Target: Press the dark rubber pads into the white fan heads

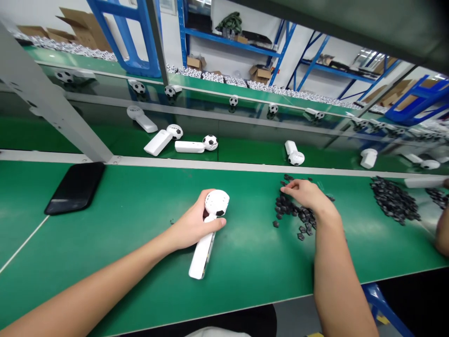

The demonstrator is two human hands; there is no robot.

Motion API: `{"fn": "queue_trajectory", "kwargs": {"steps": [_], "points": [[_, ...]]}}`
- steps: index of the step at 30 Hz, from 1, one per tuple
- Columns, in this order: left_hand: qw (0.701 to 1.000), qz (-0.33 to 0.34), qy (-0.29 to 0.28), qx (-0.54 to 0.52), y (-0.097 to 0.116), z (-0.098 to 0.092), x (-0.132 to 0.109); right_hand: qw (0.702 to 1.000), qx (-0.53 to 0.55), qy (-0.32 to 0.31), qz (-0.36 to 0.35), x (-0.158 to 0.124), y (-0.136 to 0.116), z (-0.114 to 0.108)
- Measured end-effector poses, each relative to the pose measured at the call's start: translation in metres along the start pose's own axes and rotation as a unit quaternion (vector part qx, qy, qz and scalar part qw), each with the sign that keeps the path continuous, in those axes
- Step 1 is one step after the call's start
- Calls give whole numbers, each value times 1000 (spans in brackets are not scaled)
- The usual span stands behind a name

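My left hand [195,221] is wrapped round the neck of a white handheld device with a soccer-ball head [201,257]. Its round, slotted head points away from me, with one black patch showing, and its flat handle slants toward me just above the green table. To the right, my right hand [304,193] reaches over a loose pile of small black five-sided pieces [285,206]. Thumb and forefinger are pinched together at the pile's far side. Whether a piece sits between those fingertips is too small to tell.
A black phone-like slab [75,188] lies at left beside a metal post [59,89]. Beyond the white rail [150,162], several similar white devices [191,147] lie on a green strip. At right are a bigger black pile [394,199] and another person's arm [442,229].
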State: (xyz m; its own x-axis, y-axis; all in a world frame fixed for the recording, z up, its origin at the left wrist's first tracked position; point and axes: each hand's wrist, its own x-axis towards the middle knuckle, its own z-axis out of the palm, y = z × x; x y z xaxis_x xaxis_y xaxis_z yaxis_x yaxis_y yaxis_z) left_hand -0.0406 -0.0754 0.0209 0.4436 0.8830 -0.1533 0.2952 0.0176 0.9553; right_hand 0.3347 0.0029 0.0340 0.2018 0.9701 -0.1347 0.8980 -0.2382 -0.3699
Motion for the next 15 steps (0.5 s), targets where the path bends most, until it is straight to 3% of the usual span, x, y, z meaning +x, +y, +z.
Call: {"fn": "queue_trajectory", "kwargs": {"steps": [3,6,10,15], "points": [[1000,2,-1,-15,-3,-1,0,999,37,-20,8,5,7,2],[999,10,6,-41,-8,0,0,998,61,-2,-19,2,-3,7],[993,12,18,-112,-7,6,-2,982,158,-30,-102,-13,-36,18],[981,25,43,-186,8,3,-4,928,282,-115,-216,-55,-90,33]]}}
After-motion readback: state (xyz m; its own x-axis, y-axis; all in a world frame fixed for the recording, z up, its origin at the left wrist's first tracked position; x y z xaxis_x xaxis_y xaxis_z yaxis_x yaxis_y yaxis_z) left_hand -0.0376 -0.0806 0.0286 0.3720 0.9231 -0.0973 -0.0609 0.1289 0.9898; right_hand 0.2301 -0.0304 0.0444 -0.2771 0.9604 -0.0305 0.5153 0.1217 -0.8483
